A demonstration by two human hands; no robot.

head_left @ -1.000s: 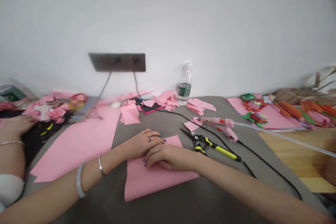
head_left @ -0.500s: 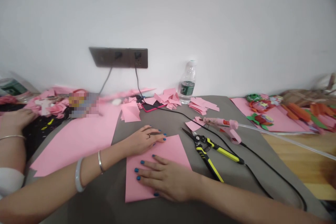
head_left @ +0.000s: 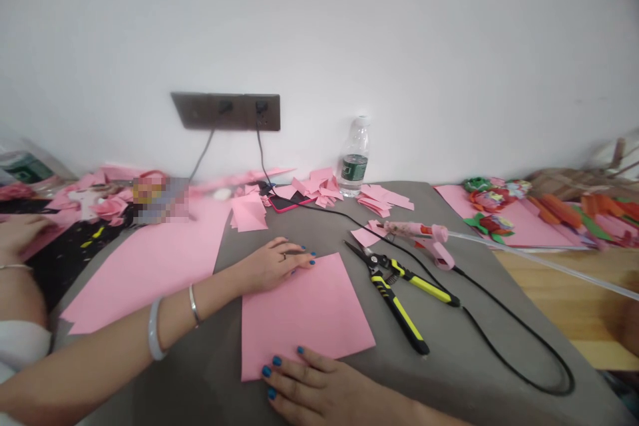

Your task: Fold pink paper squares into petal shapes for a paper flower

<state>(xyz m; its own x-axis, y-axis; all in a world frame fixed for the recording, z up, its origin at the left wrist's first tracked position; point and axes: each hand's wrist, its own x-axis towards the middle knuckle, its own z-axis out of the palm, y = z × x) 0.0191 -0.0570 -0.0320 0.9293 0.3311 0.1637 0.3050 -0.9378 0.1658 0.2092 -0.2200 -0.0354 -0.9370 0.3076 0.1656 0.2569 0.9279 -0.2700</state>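
A folded sheet of pink paper lies flat on the grey tabletop before me. Across its far left edge rests my left hand, fingers stretched out and pointing right, with nothing gripped. My right hand lies palm down on the paper's near edge, fingers extended and slightly apart; its lower part runs out of the frame. Just right of the paper are yellow and black shears, their handles spread. Behind them a pink glue gun lies on its side with a clear glue stick in its back.
A water bottle stands by the wall among small pink paper pieces. A phone lies near them. Black cables cross the table. Larger pink paper lies left, near another person's hand. Paper flowers are at right.
My right hand has slid toward me, from the middle of the pink paper to its near edge. My left hand has stayed in place. The other person's hand shifted slightly left.
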